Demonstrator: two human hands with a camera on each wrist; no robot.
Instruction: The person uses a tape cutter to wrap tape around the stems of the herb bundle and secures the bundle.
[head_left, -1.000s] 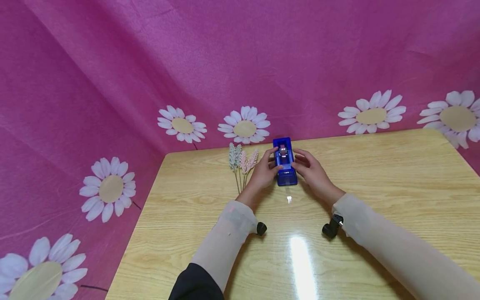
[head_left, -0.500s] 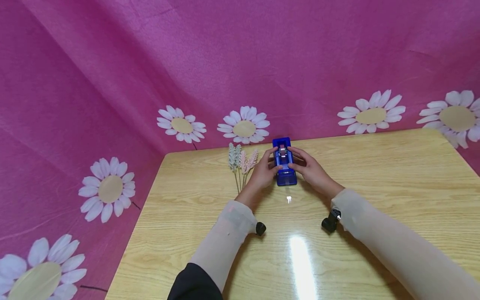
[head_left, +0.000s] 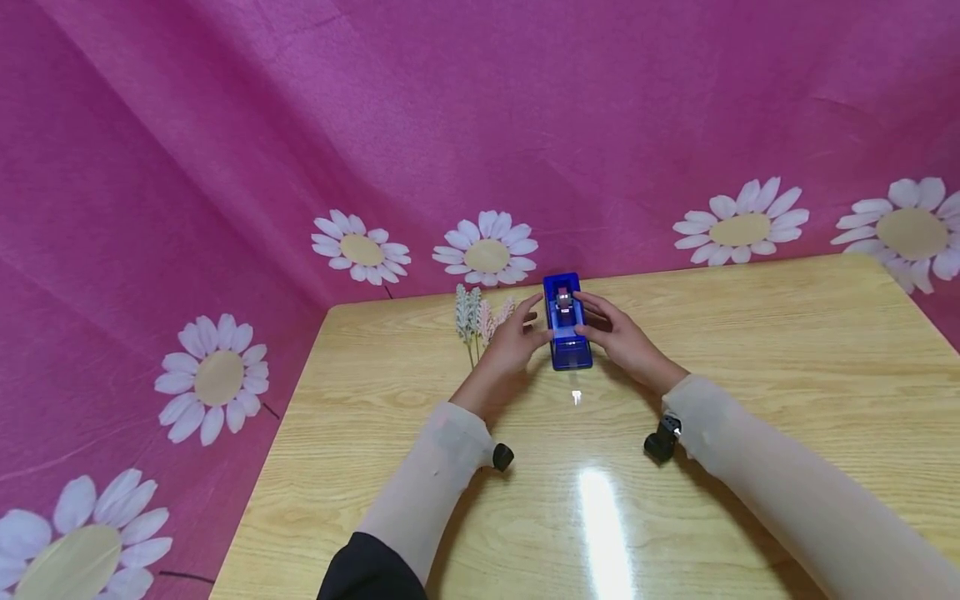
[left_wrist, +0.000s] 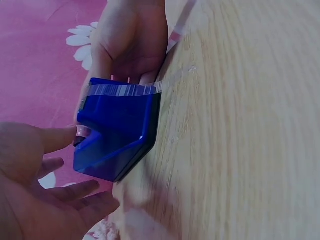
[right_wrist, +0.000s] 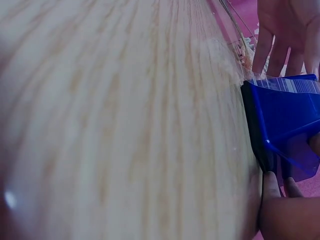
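Observation:
A blue tape dispenser (head_left: 572,356) stands near the far edge of the table, a small tape roll (head_left: 564,298) seated in its well. Over its cutting end lies a strip of clear tape (left_wrist: 122,90). My right hand (head_left: 626,340) grips the dispenser's right side, thumb and index finger on the upper rim; in the right wrist view its lower fingertips (right_wrist: 271,184) are at the base. On the other side, my left hand (head_left: 510,340) is spread beside the dispenser. The left wrist view shows that hand (left_wrist: 45,185) with fingers extended and a gap to the blue wall.
Just left of my left hand lie decorative stems with pale green (head_left: 467,312) and pink (head_left: 486,321) heads, partly covered by that hand. A pink cloth (head_left: 600,150) printed with large daisies rises behind the wooden table (head_left: 787,358).
My right hand has closed in on the dispenser's right side. My left hand has let go and moved slightly left, covering more of the pink stems. The dispenser stays in place.

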